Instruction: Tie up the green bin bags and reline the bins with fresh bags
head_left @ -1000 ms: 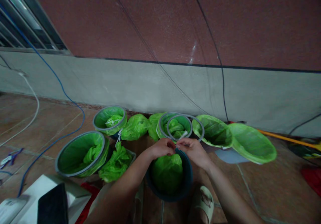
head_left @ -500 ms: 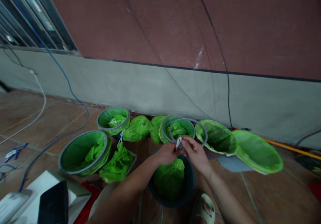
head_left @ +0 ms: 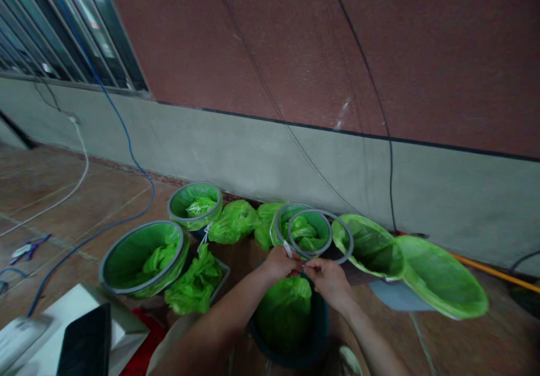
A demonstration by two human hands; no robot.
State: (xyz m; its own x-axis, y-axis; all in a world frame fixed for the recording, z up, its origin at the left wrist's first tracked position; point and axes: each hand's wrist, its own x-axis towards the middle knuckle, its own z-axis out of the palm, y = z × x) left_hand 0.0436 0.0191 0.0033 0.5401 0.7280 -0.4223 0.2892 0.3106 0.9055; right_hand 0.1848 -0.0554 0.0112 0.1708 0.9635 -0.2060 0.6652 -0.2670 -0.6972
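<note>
My left hand (head_left: pixel 282 264) is closed on a white drawstring (head_left: pixel 288 249), whose looped end sticks up above the fingers. My right hand (head_left: pixel 327 277) is pinched close against it, fingertips almost touching; a thin bit of the drawstring seems to run between them. Just below both hands, a bunched green plastic bag (head_left: pixel 283 314) sits in a dark bucket (head_left: pixel 323 331) on the floor. Beyond the hands stands a bin lined with green plastic, its grey rim (head_left: pixel 276 227) showing. A loose grey ring (head_left: pixel 351 240) overlaps that bin's opening.
Left stand two more green-lined bins (head_left: pixel 110 252) (head_left: pixel 172 207) and a crumpled green bag (head_left: pixel 198 283) in a container. Tied green bags (head_left: pixel 234 221) lie along the wall. Open green bags (head_left: pixel 447 275) spread right. A white box (head_left: pixel 90 320) carries a black phone (head_left: pixel 86 339). A blue cable (head_left: pixel 126 218) crosses the floor.
My hands have drawn closer together and slightly lower over the bucket. The white drawstring end has moved from between the hands to above my left hand. The view has shifted slightly.
</note>
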